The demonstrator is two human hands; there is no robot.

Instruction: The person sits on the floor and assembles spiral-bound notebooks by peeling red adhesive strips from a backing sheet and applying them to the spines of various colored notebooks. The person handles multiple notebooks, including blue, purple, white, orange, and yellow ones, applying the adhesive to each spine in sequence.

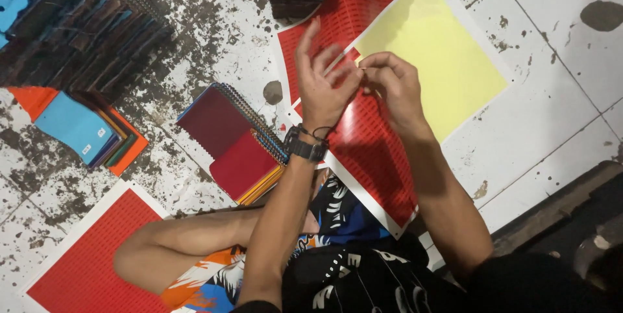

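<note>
- Head view: stained, paint-flecked white tile floor [558, 86], littered with paper goods.
- Red sticker sheet [373, 150] as landmark, lying glossy on the floor, partly over a pale yellow sheet [441, 60].
- Left hand [321, 82] raised above the red sticker sheet, fingers spread and curled, thumb and forefinger tips meeting those of the right hand.
- Right hand [396, 86] just beside it, fingertips pinched together on something too small to make out.
- Black wristwatch [305, 147] on the left wrist.
- Left of the sticker sheet: stack of spiral notebooks [237, 144] with dark red covers.
- Further left: blue and orange booklets [84, 131].
- Lower left: another red sheet [91, 261].
</note>
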